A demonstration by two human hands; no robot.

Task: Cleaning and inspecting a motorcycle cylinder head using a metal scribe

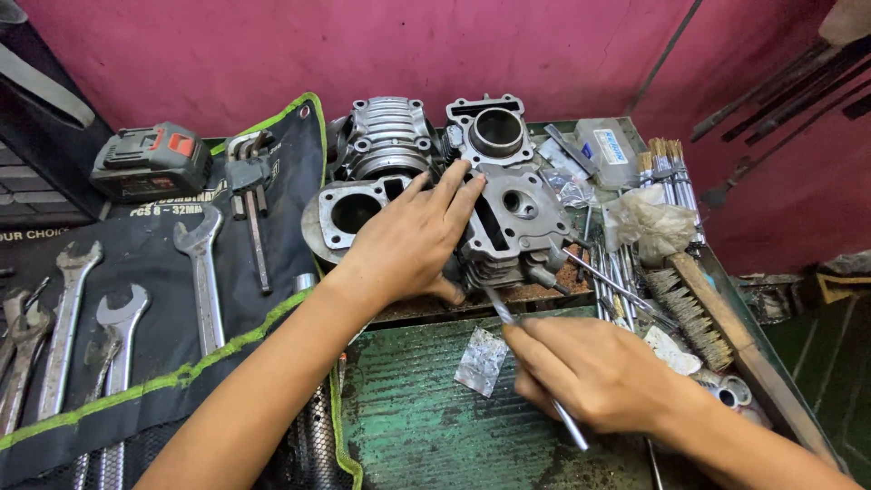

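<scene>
Left hand point(413, 240) lies flat, fingers spread, pressing on the cylinder head point(513, 227) at frame centre. Right hand point(594, 372), lower right, pinches a thin metal rod point(504, 312) whose tip touches the head's lower edge. Foil scrap point(481, 361) on green tray point(408, 426); wrenches point(204, 272) left, wire brush point(694, 313) right.

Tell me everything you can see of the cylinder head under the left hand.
The cylinder head is grey cast metal, dull and grimy, with cooling fins along its lower edge and round ports in its upturned face. It sits on the green workbench among other engine castings. The left hand rests on it; the right hand holds a thin metal tool against its lower edge.
</scene>
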